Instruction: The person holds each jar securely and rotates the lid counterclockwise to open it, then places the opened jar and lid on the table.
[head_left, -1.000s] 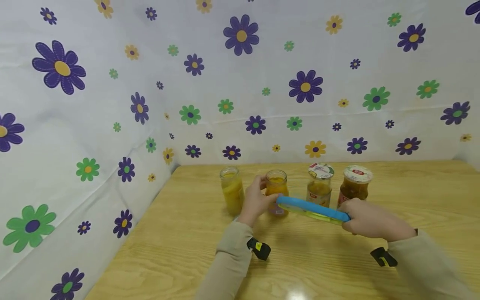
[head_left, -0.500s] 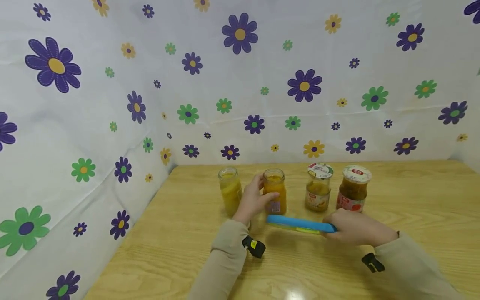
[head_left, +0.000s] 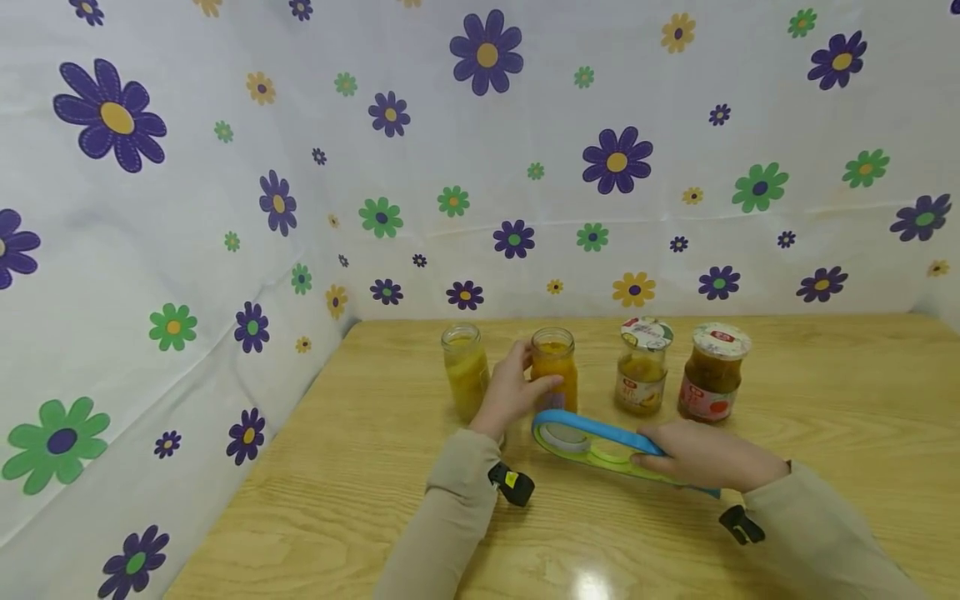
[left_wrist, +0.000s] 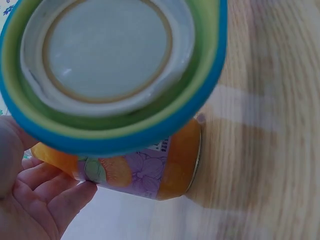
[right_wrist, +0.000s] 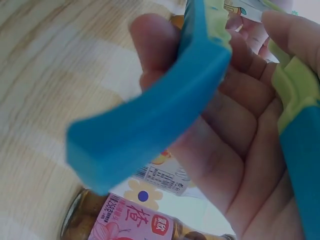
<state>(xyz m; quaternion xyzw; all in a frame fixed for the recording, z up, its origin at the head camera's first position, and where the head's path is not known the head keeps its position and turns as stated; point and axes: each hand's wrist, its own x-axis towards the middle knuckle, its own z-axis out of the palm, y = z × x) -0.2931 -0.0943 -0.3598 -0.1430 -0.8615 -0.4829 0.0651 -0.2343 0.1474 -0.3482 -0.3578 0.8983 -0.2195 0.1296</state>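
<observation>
Wrapped the left hand round the open jar of orange fruit, upright on the desk, thumb in front and fingers behind. Closed the right hand in a tight grip round the handles of the blue-and-green jar opener, held tilted, low over the desk and just in front of that jar. Found a white lid lodged in the opener's largest ring, underside showing to the left wrist camera.

Judged the lid the likeliest trouble: wedged by squeeze alone, so liable to drop and roll if the right grip eased or the opener tipped further. Judged a spill possible too: no lid on the jar, fruit close to the rim, and the opener's ring near enough to knock it. Noted close neighbours, a second open jar just to the left and two lidded jars to the right, easily toppled by a careless swing of the long opener.
</observation>
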